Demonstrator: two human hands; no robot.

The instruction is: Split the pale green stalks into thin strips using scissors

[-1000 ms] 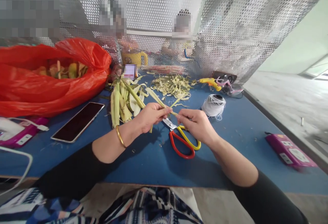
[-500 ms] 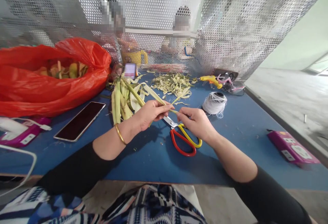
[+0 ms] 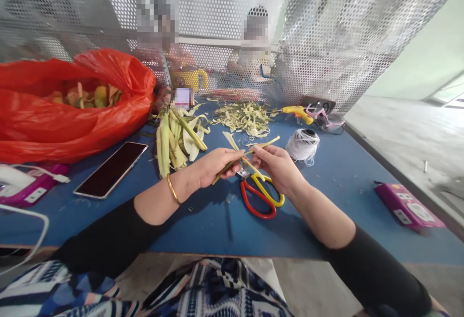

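My left hand (image 3: 222, 163) is closed in a pinch around narrow, pale green husk strips (image 3: 232, 140) that cross one another between my hands. My right hand (image 3: 277, 165) pinches one strip, which sticks out past the fingers to the upper right. Another strip end points down to the right. Below my hands lie scissors (image 3: 259, 201) with one red and one yellow handle loop, their blades partly covered by the hands and strips. Beyond my left hand sits a bundle of green husks (image 3: 176, 138). A pile of shredded husk (image 3: 242, 118) lies behind.
A red plastic bag (image 3: 72, 133) and a phone (image 3: 111, 169) are at left. Right of centre are a white thread spool (image 3: 303, 145), a yellow glue gun (image 3: 297, 112) and glasses (image 3: 330, 122). Purple power strips (image 3: 408, 206) lie at both sides. People sit behind the perforated screen (image 3: 217, 7).
The strips in my hands now cross at a different angle, with one end pointing up to the right. My right hand has turned, its fingers now higher and closer to my left hand.
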